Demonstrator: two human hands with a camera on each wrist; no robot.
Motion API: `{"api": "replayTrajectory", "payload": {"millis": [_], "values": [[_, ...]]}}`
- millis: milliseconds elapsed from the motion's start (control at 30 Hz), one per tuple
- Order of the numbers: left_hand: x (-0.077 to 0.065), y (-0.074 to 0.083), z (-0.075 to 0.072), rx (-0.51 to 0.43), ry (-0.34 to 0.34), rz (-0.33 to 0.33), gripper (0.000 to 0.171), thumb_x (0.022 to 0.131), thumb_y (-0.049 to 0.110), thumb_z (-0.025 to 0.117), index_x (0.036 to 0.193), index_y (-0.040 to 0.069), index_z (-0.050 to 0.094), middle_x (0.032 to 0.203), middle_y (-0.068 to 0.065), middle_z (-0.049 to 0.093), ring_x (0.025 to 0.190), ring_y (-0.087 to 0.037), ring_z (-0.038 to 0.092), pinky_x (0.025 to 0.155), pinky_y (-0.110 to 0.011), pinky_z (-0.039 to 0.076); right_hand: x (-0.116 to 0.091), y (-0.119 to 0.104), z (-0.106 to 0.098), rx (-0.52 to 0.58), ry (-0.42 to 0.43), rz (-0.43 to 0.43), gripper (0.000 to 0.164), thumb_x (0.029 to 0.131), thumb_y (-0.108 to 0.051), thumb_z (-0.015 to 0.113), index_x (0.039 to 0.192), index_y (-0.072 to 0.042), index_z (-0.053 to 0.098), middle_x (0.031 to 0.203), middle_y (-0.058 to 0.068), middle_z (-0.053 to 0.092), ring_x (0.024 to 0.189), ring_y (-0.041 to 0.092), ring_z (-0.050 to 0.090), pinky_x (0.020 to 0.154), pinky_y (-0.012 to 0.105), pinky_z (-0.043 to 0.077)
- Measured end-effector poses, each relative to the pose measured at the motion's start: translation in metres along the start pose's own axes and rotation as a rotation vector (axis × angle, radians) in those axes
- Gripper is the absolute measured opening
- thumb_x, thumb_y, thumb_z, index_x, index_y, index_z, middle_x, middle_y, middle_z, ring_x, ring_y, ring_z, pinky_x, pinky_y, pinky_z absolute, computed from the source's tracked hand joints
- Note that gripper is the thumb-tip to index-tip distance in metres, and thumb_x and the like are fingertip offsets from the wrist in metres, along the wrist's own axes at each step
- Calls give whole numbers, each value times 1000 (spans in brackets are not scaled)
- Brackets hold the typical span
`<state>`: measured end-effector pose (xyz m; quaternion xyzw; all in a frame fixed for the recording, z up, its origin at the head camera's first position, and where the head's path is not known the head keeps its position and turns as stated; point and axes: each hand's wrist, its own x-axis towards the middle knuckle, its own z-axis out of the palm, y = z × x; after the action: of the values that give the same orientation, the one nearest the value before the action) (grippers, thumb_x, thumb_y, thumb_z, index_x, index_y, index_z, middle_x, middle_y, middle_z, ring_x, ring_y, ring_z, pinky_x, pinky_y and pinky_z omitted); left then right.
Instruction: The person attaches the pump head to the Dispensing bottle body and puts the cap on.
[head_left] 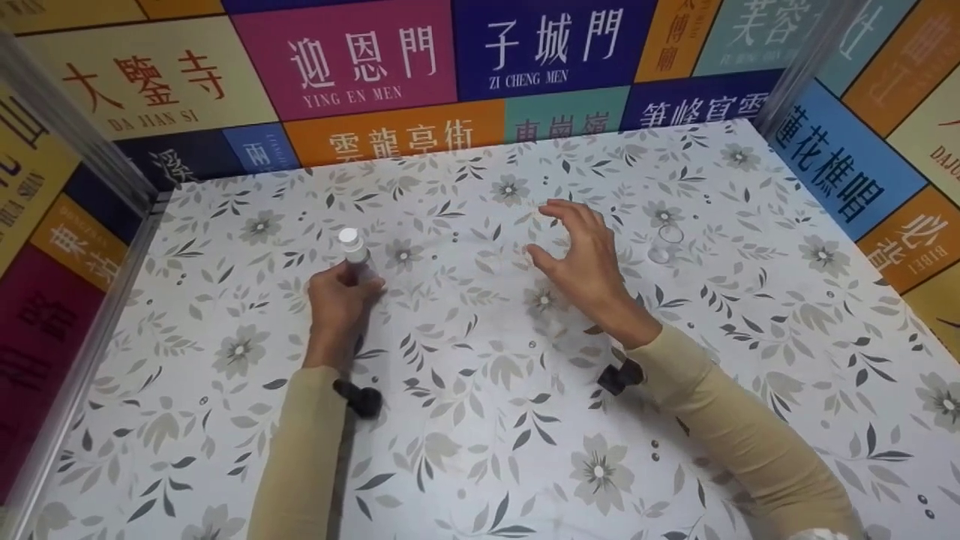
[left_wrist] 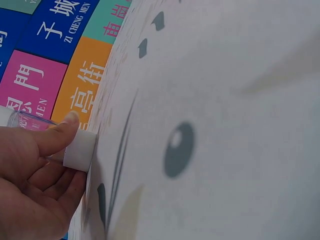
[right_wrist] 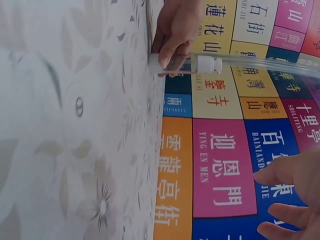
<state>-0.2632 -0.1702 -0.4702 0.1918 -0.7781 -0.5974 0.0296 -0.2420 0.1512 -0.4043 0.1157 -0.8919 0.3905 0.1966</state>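
My left hand (head_left: 339, 300) grips a small clear bottle (right_wrist: 188, 64) with a white top (head_left: 348, 238) and a white base (left_wrist: 80, 151). The bottle stands upright on the left part of the table, its middle mostly behind the fingers in the head view. Farther right, my right hand (head_left: 589, 259) is raised with thumb and fingers spread apart, holding nothing. In the right wrist view the fingers (right_wrist: 282, 172) of that hand show at the right edge. Beyond it, to the right, a small clear, cup-like piece (head_left: 660, 253) with a round rim lies on the table.
A white cloth (head_left: 480, 420) with grey leaves and flowers covers the table. Colourful panels (head_left: 352, 56) with large characters rise behind it and along both sides. A dark wrist camera (head_left: 621, 376) sits at the right sleeve, another dark camera (head_left: 361, 400) at the left.
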Motion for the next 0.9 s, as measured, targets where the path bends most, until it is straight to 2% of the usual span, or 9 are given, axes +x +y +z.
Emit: {"api": "replayTrajectory", "payload": {"millis": [133,233,367,467,600,900], "values": [[0,-1,-1,3,-4,-5,45,81,2,78,125,8,69,137,-11,64,130,-18,58,111,-32,42,-2,12,-6,-9,17,9,49,83,-15,78,128,-6,63,139,14,58,130,34,48,107,53,33],[0,-2,-1,11,7,34,40,80,2,77,120,4,71,130,-14,68,120,-20,61,106,-34,46,-5,22,-11,-7,23,20,49,83,-15,78,128,-5,62,139,14,57,130,36,48,107,53,32],[-1,-3,-1,33,16,80,40,80,1,77,119,2,71,129,-16,68,119,-22,62,104,-35,48,-8,33,-18,-8,37,38,48,84,-14,77,129,-3,62,140,14,57,129,36,47,107,53,32],[0,-4,-1,31,8,60,43,80,2,77,122,4,70,133,-13,66,126,-20,60,107,-34,46,-9,41,-24,-7,55,43,49,84,-12,77,128,-2,61,139,16,56,130,37,47,108,54,31],[1,-3,-1,-3,-3,20,44,80,1,77,123,5,70,132,-12,67,124,-18,61,108,-32,45,-11,50,-29,-13,70,67,49,84,-12,78,128,-1,61,139,17,56,130,37,46,109,52,30],[1,-2,1,-20,-2,4,46,79,0,78,124,5,69,132,-13,66,126,-20,60,109,-32,45,-10,68,-40,-45,81,110,50,84,-11,77,129,0,60,140,18,55,132,39,45,110,53,29]]}}
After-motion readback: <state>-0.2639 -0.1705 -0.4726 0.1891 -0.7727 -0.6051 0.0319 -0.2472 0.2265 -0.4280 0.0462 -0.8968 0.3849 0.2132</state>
